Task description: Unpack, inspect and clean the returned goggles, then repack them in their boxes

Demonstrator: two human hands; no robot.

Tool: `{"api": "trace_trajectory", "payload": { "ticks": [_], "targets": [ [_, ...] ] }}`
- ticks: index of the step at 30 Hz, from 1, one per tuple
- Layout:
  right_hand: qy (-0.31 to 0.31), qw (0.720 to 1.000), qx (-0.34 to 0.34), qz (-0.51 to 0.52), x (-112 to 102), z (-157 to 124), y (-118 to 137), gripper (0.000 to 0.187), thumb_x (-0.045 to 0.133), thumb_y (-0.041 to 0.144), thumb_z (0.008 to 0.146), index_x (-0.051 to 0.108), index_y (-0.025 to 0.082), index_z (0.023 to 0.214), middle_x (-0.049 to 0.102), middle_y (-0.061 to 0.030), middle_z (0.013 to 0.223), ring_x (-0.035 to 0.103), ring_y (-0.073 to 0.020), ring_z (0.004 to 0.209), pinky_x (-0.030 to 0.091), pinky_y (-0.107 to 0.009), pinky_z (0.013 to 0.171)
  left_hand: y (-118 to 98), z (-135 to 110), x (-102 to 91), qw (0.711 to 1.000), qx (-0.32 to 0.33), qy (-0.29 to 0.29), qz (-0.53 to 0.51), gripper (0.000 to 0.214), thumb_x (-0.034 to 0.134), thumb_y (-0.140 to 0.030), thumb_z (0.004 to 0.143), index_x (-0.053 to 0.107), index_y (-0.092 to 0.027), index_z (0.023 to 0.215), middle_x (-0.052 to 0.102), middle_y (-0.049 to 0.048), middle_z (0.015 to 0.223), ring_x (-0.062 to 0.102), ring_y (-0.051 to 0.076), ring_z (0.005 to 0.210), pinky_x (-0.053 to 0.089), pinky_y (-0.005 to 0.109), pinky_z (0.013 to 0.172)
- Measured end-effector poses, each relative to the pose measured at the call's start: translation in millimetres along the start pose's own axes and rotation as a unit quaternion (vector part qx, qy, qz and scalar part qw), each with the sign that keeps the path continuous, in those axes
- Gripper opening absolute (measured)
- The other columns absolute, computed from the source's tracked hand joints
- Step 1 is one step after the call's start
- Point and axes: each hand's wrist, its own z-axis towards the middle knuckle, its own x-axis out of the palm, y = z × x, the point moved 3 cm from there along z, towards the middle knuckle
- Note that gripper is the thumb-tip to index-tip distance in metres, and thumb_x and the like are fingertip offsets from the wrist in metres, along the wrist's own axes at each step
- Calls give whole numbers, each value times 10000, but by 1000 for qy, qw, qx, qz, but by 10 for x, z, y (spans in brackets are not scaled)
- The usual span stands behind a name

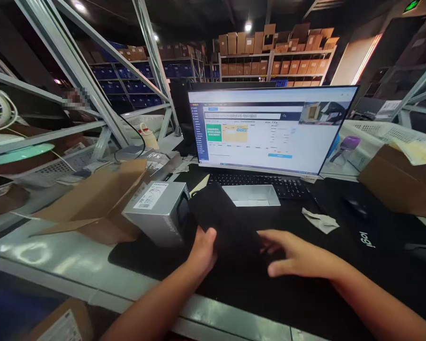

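Note:
My left hand (203,248) is closed around the near left edge of a black box (222,213), thumb on top. The box is tilted, and its edges blend into the black desk mat (241,293). At its right side, my right hand (294,255) has thumb and fingers apart; whether the fingertips touch the box is hard to see. Left of the black box stands a silver printed box (154,218) with a white label on top. Just behind the black box lies an open silver box part (253,195), in front of the keyboard (291,188).
A lit monitor (262,137) stands behind the keyboard. An open cardboard box (106,203) is at the left, another brown box (401,180) at the right. Crumpled paper (320,220) and a mouse (355,207) lie on the mat. Metal frame posts (152,52) rise at the left.

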Motion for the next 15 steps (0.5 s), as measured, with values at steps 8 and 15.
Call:
{"api": "trace_trajectory", "payload": {
  "ticks": [8,15],
  "targets": [
    [70,987,109,91,516,157,-62,472,524,571,972,693,139,884,609,6,586,547,-109,514,421,-222,516,-35,14,61,997,-17,-41,-55,892,824,-811,482,695,-220,1137,727,124,1196,610,370,1256,531,468,1053],
    [75,986,119,-84,287,-113,274,368,437,364,1032,605,178,762,618,27,593,535,-75,474,408,-169,494,-97,59,59,995,50,-78,44,736,845,-524,691,603,-189,1300,717,103,1175,671,296,1151,526,426,1056]
  ]
}}
